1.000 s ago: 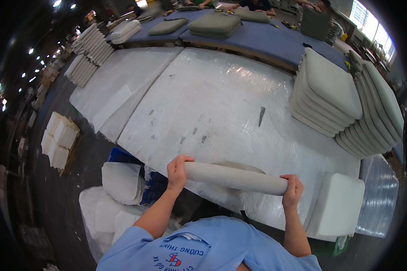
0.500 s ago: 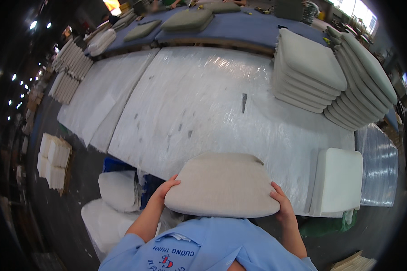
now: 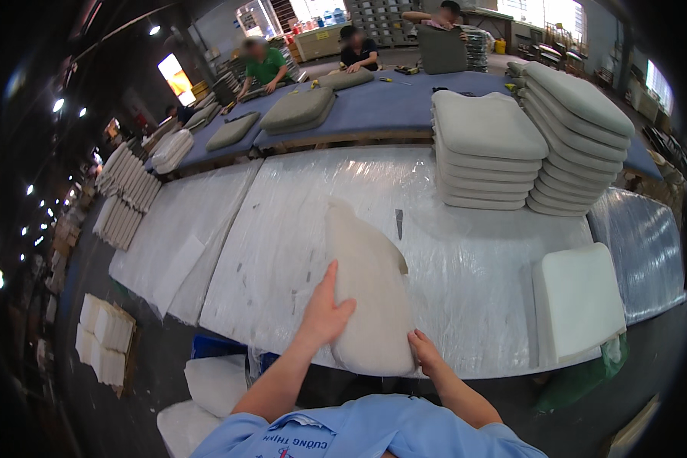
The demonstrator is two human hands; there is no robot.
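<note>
A blue crate (image 3: 215, 347) is seen under the near edge of the table, and white bundles wrapped in plastic (image 3: 212, 384) are piled on the floor just beside it. A green bag (image 3: 580, 385) is tucked under the table's right corner. Far at the back, a pale box (image 3: 318, 40) is set on the floor.

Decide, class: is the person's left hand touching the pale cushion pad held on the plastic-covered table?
Touching. The head view shows the left hand pressed flat against the pale cushion pad, fingers lying on its left side with no gap.
</note>
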